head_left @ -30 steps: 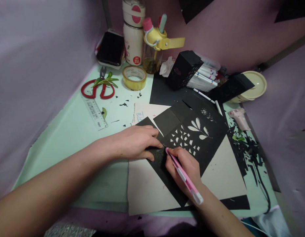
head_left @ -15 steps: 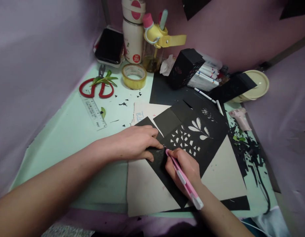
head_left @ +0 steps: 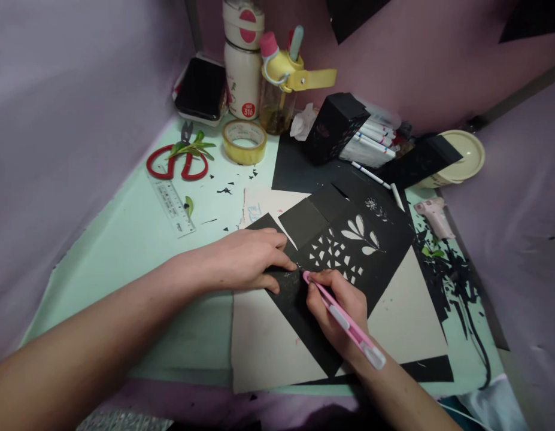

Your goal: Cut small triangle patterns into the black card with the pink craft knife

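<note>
My right hand (head_left: 342, 305) grips a pink craft knife (head_left: 344, 320), its tip against a sheet of black paper (head_left: 385, 263). Beside that tip, my left hand (head_left: 261, 257) lies on the same paper with its fingers stretched out, pressing it down. Leaf shapes and several small angular holes are cut through the sheet, and pale lines are drawn near the knife. Beneath it is a whitish board (head_left: 272, 341).
At the left lie red-handled scissors (head_left: 178, 158), a clear ruler (head_left: 172, 200) and a tape roll (head_left: 244, 142). Bottles (head_left: 243, 72), a black paper box (head_left: 335, 126) and markers (head_left: 373, 140) stand behind. Black paper scraps (head_left: 457, 275) and a pink device (head_left: 434, 216) are at right.
My right hand and the craft knife have shifted slightly right, with the knife's rear end swinging up and right. My left hand stays in place. The view has tilted a little.
</note>
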Motion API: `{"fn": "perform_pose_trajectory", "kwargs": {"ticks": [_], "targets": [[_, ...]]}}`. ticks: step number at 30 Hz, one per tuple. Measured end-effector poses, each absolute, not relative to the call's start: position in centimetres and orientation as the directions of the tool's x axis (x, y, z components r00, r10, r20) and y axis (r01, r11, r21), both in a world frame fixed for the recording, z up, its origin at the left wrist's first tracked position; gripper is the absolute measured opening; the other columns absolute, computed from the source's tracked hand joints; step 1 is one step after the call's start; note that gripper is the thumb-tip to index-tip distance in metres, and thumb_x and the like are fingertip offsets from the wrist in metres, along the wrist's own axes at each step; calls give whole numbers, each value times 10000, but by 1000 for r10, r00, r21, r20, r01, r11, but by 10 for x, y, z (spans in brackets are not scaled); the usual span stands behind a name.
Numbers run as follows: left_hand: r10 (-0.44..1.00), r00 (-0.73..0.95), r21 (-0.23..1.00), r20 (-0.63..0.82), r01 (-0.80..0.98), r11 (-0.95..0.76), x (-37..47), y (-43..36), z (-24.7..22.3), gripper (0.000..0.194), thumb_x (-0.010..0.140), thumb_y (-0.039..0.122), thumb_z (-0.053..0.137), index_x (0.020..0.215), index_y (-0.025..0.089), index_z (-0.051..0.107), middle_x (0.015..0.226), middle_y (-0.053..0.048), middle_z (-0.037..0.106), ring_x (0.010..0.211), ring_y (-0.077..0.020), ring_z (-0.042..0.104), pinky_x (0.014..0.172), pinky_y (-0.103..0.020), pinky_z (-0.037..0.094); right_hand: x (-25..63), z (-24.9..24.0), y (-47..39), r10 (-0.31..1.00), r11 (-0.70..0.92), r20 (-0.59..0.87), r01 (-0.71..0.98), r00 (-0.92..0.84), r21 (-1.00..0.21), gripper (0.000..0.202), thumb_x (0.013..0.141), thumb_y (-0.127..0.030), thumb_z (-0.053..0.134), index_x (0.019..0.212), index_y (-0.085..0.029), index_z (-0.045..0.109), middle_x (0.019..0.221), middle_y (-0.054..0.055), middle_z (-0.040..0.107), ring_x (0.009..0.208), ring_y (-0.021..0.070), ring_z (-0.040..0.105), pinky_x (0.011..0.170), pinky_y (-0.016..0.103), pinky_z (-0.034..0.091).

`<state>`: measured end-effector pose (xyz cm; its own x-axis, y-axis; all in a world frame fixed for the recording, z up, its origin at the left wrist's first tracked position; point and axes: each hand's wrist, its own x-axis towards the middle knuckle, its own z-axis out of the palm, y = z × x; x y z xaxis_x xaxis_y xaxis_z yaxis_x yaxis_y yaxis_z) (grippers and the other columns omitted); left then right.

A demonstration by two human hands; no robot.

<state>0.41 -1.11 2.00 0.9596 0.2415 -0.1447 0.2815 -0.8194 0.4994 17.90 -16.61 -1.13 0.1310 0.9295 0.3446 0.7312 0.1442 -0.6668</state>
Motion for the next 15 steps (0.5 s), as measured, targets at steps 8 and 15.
{"fn": "perform_pose_trajectory", "kwargs": {"ticks": [8,15], "targets": [[221,970,523,-104,242,-817,0,-8,17,471,786,368,781,1242,322,673,933,-26,556,931,-203,549,657,-257,384,178,-10,-166,927,74,314,722,205,-688,61,876,-179,608,893,-219,651,709,-3,717,539,125,643,536,231,515],[221,969,529,-109,245,-813,1,-8,16,460,796,369,769,1244,329,671,940,-24,556,926,-197,541,660,-257,363,179,-11,-165,938,106,308,711,162,-695,62,882,-170,622,923,-207,652,731,-14,711,559,105,643,554,209,510]]}}
